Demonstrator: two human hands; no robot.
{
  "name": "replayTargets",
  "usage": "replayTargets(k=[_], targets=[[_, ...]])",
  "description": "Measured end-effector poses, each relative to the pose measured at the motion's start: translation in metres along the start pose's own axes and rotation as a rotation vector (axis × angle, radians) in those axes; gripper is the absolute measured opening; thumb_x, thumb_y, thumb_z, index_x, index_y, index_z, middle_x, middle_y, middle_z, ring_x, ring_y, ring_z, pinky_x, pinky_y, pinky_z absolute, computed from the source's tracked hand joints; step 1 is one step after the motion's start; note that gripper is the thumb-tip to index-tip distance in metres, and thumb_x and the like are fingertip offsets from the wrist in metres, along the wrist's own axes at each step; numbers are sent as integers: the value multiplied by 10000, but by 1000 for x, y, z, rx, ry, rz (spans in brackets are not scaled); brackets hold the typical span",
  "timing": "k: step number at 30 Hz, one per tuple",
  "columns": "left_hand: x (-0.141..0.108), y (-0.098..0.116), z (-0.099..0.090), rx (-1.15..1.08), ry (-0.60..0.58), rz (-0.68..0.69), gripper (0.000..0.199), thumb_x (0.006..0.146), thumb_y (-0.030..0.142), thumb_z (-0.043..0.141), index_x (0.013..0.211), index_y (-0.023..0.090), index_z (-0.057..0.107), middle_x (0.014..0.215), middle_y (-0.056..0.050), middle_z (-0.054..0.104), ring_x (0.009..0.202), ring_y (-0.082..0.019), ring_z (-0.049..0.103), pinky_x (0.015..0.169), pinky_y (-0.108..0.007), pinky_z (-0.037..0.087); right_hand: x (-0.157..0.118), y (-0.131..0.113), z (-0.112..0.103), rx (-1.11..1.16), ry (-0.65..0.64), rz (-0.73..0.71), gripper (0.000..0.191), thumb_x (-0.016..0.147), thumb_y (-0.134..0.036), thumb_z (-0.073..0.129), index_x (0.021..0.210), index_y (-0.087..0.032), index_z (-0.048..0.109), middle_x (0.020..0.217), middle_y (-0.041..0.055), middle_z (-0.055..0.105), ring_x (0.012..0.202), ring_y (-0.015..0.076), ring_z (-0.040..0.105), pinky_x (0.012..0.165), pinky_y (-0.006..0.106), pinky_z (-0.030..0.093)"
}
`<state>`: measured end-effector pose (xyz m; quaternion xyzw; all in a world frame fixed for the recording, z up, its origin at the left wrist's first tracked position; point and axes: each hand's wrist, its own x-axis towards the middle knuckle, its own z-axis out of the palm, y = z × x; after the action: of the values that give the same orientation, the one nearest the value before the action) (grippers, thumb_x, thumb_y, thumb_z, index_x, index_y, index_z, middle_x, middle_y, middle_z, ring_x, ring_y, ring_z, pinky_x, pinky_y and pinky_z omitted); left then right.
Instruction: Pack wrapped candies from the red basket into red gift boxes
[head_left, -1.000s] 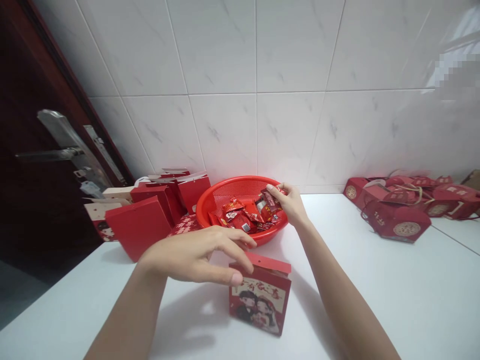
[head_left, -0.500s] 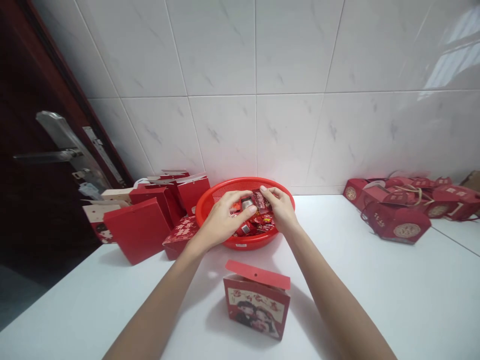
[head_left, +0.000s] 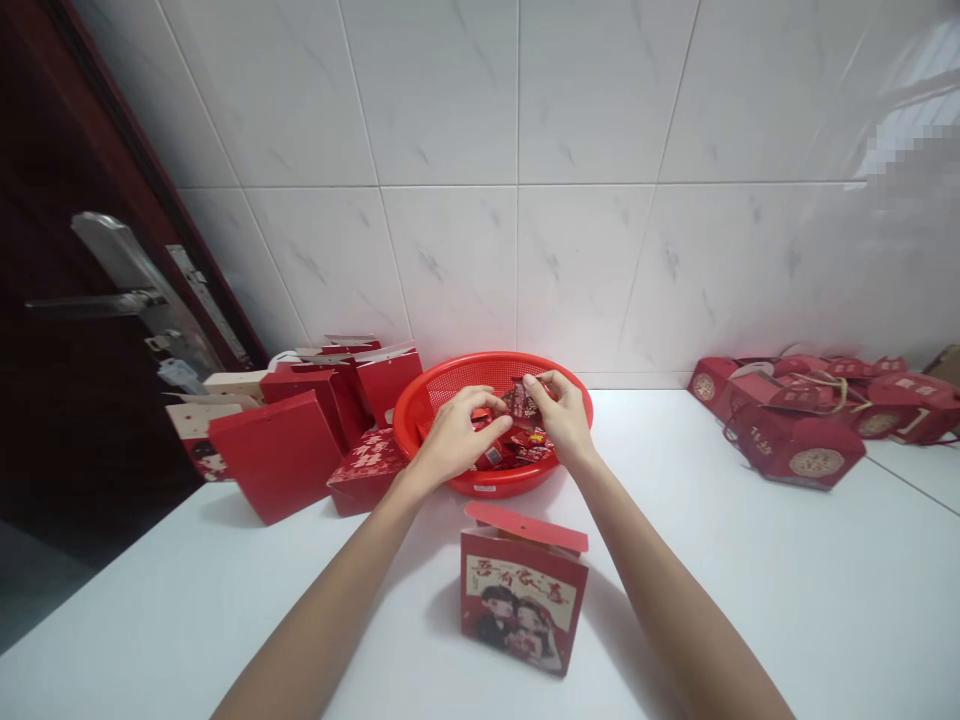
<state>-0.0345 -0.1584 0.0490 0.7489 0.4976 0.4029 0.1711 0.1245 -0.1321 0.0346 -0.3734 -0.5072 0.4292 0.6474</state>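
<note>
On the white table [head_left: 720, 560], above a red basket [head_left: 442, 388], a packet [head_left: 523, 402] is pinched upright by the right hand [head_left: 564, 418], the left hand [head_left: 452, 437] being held just leftward, loosely spread, apparently empty.

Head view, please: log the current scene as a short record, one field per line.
Left hand: over the basket, thumb and fingers apart; contact with the packet unclear
Right hand: pinching a dark red packet
Basket: red, mesh-walled, with more wrapped packets inside
Near box: upright in front of the basket, gap under its top flap
Left boxes: grouped by the basket
Right boxes: clustered, some with cord handles
Table: white
</note>
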Motion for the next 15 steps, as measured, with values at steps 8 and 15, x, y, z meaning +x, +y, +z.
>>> replayTargets(k=[8, 15], targets=[[-9, 26, -60, -111, -327, 100, 282, 871, 481, 646, 811, 232, 763, 1340, -76, 646, 1255, -291, 587, 1091, -459, 447, 7, -19, -16, 117, 119, -19, 437, 631, -567, 803, 714, -201, 579, 684, -20, 612, 638, 131, 556, 620, 276, 524], [-38, 56, -98, 27, -846, 209, 179, 866, 453, 706, 953, 340, 816, 1412, -28, 621, 1324, -312, 553, 1071, -390, 461, 3, -54, -21, 334, 68, 49, 463, 536, -476, 892, 681, -197, 553, 611, -47, 583, 556, 99, 534, 502, 229, 494]])
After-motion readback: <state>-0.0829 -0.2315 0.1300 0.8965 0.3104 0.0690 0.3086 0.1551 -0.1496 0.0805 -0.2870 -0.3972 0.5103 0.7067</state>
